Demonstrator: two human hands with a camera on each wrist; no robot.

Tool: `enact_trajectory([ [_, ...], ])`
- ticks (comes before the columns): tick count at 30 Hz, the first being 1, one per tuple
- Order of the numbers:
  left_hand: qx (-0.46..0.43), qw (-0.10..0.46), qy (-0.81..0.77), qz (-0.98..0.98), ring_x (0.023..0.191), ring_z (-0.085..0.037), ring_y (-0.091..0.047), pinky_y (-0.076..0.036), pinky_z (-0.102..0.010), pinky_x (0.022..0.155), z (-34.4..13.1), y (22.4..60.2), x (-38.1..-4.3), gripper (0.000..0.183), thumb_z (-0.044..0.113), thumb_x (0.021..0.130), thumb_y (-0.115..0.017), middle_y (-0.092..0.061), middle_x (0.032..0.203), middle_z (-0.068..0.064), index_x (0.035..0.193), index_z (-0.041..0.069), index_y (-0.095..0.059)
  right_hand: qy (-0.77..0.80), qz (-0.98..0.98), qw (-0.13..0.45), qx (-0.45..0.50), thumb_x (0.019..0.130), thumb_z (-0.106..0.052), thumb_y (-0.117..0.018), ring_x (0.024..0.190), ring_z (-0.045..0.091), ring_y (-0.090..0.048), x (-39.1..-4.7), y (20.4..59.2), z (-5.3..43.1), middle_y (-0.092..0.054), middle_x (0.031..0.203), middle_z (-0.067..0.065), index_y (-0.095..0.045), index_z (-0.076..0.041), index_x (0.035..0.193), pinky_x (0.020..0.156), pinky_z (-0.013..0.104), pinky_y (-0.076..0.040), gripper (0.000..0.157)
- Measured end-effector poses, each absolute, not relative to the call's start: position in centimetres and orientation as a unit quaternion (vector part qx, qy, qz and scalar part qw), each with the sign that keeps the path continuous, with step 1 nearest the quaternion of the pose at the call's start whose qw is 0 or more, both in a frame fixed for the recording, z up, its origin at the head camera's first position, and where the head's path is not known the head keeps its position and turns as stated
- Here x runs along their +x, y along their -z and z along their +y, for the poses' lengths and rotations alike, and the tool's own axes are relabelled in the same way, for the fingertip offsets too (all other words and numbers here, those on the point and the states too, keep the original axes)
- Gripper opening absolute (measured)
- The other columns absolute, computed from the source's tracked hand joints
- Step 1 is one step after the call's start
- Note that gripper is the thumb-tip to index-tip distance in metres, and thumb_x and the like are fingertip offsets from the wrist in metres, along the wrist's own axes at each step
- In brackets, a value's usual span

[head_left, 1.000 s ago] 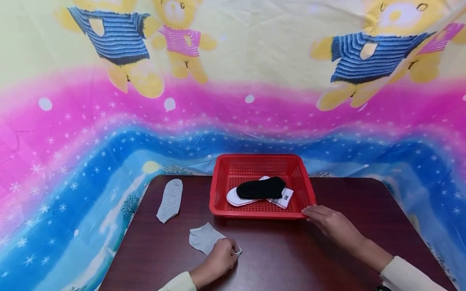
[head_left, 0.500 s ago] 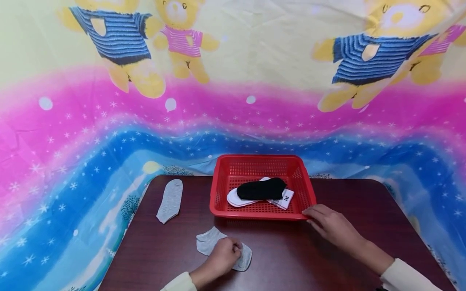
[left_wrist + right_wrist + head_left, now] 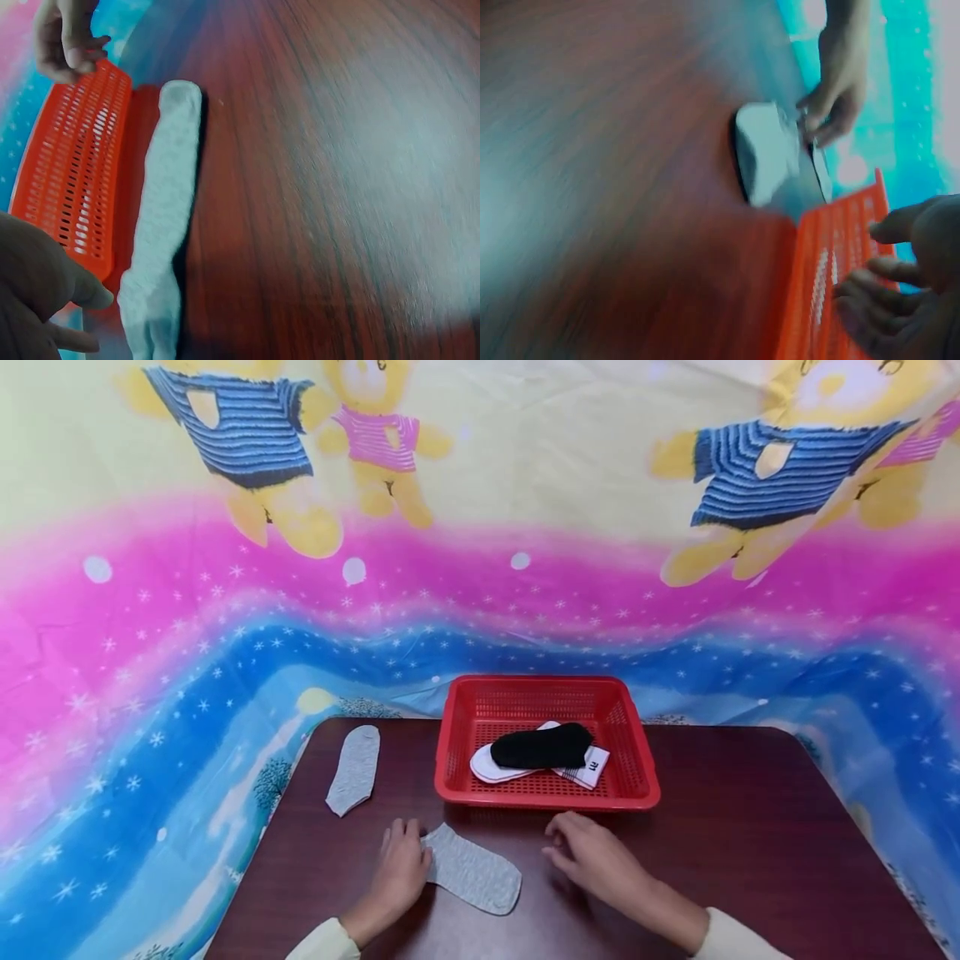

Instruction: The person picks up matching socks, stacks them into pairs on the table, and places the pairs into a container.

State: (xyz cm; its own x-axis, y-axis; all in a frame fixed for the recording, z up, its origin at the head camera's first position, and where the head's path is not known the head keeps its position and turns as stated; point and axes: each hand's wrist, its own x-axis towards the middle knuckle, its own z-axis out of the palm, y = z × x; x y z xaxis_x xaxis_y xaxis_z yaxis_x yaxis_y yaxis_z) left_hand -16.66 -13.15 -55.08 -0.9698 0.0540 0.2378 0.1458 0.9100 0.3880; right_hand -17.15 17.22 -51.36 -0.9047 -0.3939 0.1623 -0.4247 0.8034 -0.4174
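A grey ankle sock lies flat on the table in front of the basket, stretched out lengthwise. At its cuff end is my left hand, fingers relaxed and right beside the fabric; the left wrist view shows the fingers loose next to the sock. My right hand hovers to the right of the sock's toe, fingers loosely bent around nothing. A second grey sock lies farther back on the left. In the red basket, a black sock rests on top of white socks.
The dark wooden table has rounded far corners. Behind it hangs a cloth backdrop printed with bears and snowflakes, close to the basket's far side.
The left hand has let go of the grey sock's middle and shifted left to its cuff, the sock now laid out flat. The right hand has left the basket's corner and come toward the sock.
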Motion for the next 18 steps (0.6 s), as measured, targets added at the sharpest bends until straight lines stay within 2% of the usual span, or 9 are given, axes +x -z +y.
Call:
enact_trajectory([
  [2, -0.054, 0.103, 0.2, -0.973, 0.085, -0.034, -0.056, -0.049, -0.049, 0.074, -13.2, 55.3, -16.9, 0.026, 0.004, 0.081, -0.078, -0.055, 0.092, -0.015, 0.099, -0.001, -0.06, -0.232, -0.95, -0.015, 0.208, 0.089, -0.027, -0.08, 0.077, 0.002, -0.051, -17.2, 52.1, 15.8, -0.058, 0.088, -0.007, -0.066, -0.014, 0.103, 0.067, 0.026, -0.049, 0.024],
  [4, -0.06, 0.1, 0.187, -0.976, 0.086, -0.034, -0.055, -0.049, -0.048, 0.072, -13.1, 55.6, -17.0, 0.026, 0.004, 0.081, -0.078, -0.055, 0.092, -0.015, 0.097, -0.001, -0.059, -0.242, -0.945, -0.036, 0.216, 0.089, -0.029, -0.08, 0.078, 0.005, -0.051, -17.3, 53.0, 14.8, -0.057, 0.088, -0.005, -0.065, -0.012, 0.103, 0.067, 0.028, -0.048, 0.027],
  [8, -0.078, 0.116, 0.166, -0.976, 0.084, -0.033, -0.051, -0.048, -0.045, 0.068, -13.1, 56.4, -17.5, 0.023, 0.001, 0.08, -0.075, -0.055, 0.092, -0.017, 0.094, 0.0, -0.057, -0.267, -0.937, -0.047, 0.219, 0.086, -0.028, -0.082, 0.078, 0.009, -0.054, -17.4, 54.7, 13.1, -0.057, 0.088, -0.004, -0.063, -0.01, 0.1, 0.068, 0.031, -0.048, 0.029],
  [12, -0.086, 0.131, 0.167, -0.974, 0.081, -0.033, -0.047, -0.046, -0.043, 0.065, -13.3, 57.0, -17.8, 0.021, -0.003, 0.077, -0.071, -0.053, 0.089, -0.017, 0.093, 0.0, -0.056, -0.258, -0.94, -0.058, 0.214, 0.084, -0.028, -0.084, 0.082, 0.018, -0.061, -17.7, 55.8, 12.1, -0.06, 0.093, 0.001, -0.065, -0.007, 0.105, 0.072, 0.037, -0.052, 0.036],
  [18, -0.07, 0.106, 0.197, -0.972, 0.082, -0.035, -0.047, -0.045, -0.045, 0.069, -13.1, 56.8, -18.1, 0.026, -0.006, 0.074, -0.074, -0.053, 0.087, -0.017, 0.092, 0.0, -0.056, -0.232, -0.949, -0.05, 0.208, 0.079, -0.026, -0.087, 0.088, 0.028, -0.064, -17.6, 56.6, 11.6, -0.063, 0.096, 0.007, -0.064, -0.005, 0.105, 0.077, 0.045, -0.054, 0.04],
])
